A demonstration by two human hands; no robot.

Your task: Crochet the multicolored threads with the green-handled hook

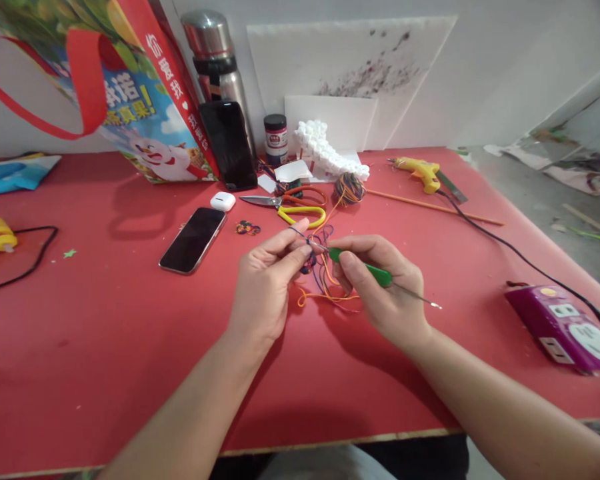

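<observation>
My left hand (265, 283) pinches a small piece of multicoloured thread work (309, 261) between thumb and forefinger above the red table (105, 333). My right hand (380, 287) grips a green-handled crochet hook (375, 272), its metal tip meeting the thread at my left fingers and its other metal end pointing right. Loose orange and blue thread (330, 290) hangs between both hands and runs back to a multicoloured thread ball (349, 188).
Yellow-handled scissors (285, 207), a smartphone (193, 239), a white earbud case (223, 201), a second phone (229, 143) leaning on a flask, a printed bag (130, 100), a yellow glue gun (420, 172) and a purple power strip (565, 327) sit around.
</observation>
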